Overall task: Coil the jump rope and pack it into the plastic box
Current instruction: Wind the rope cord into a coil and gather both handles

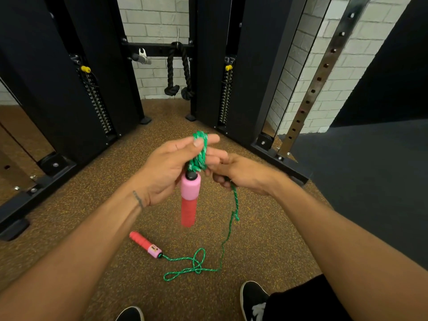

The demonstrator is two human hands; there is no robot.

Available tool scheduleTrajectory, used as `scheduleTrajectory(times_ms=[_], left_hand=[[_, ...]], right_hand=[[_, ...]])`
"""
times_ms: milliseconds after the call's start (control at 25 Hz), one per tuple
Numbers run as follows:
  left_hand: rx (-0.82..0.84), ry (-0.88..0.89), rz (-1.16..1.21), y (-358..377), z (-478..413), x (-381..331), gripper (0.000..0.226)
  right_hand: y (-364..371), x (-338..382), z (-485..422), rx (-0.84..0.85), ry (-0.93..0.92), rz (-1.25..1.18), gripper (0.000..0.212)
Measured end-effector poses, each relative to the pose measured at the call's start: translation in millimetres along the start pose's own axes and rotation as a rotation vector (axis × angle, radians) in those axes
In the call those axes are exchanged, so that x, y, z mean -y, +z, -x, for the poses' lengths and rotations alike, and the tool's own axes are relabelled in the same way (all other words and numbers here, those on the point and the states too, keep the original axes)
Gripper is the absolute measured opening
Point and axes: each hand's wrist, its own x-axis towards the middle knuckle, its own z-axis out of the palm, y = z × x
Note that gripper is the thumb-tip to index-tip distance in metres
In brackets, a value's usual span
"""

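Observation:
A green speckled jump rope (199,151) is looped in several turns around the fingers of my left hand (170,166). One pink-and-red handle (189,200) hangs straight down from that bundle. My right hand (240,173) is closed on the rope just right of the coil. From it the rope (228,232) drops to the floor, forms a loose loop (196,265) and ends at the second pink-and-red handle (145,244) lying on the floor. No plastic box is in view.
Black cable-machine columns (76,93) and their base rails (46,179) flank the brown speckled floor (76,242). A black triceps rope (179,72) hangs at the back. A perforated steel upright (315,89) stands right. My black shoes (252,297) are at the bottom.

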Motion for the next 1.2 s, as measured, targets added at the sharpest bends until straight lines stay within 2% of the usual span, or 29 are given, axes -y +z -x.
scheduleTrajectory(times_ms=[80, 160, 240, 360, 560, 720, 840, 920, 1000, 1080, 1120, 1200], left_hand=[[-0.169, 0.050, 0.004, -4, -5, -2, 0.032], [-0.289, 0.073, -0.155, -15, -8, 0, 0.032], [-0.237, 0.019, -0.348, -22, -6, 3, 0.033], [-0.141, -0.012, -0.323, -23, -3, 1, 0.028], [0.090, -0.050, -0.260, -13, 5, -4, 0.028], [0.168, -0.081, -0.083, -14, 7, -5, 0.037], [0.270, -0.071, -0.166, -19, 8, -7, 0.036], [0.279, -0.096, -0.236, -20, 8, -5, 0.040], [0.196, -0.094, -0.217, -20, 5, -3, 0.053], [0.102, -0.077, -0.113, -23, 3, -1, 0.064], [0.093, -0.086, -0.094, -26, 3, -2, 0.068], [0.159, -0.118, -0.210, -29, 6, -1, 0.069]], right_hand=[[13, 6, 3, 0.069, -0.018, 0.116, 0.026], [27, 18, 7, 0.119, -0.106, 0.300, 0.028], [34, 33, 15, 0.089, -0.243, 0.334, 0.031], [22, 47, 26, -0.007, -0.358, 0.095, 0.030], [2, 50, 34, -0.087, -0.381, -0.008, 0.018], [-2, 48, 30, -0.214, -0.399, -0.035, 0.012], [-1, 48, 31, -0.245, -0.398, 0.033, 0.012], [-1, 49, 33, -0.259, -0.418, 0.075, 0.013], [-2, 52, 37, -0.236, -0.431, 0.082, 0.015], [-1, 54, 42, -0.094, -0.409, 0.071, 0.016], [1, 54, 44, -0.015, -0.395, 0.081, 0.016], [3, 52, 45, 0.049, -0.383, 0.113, 0.017]])
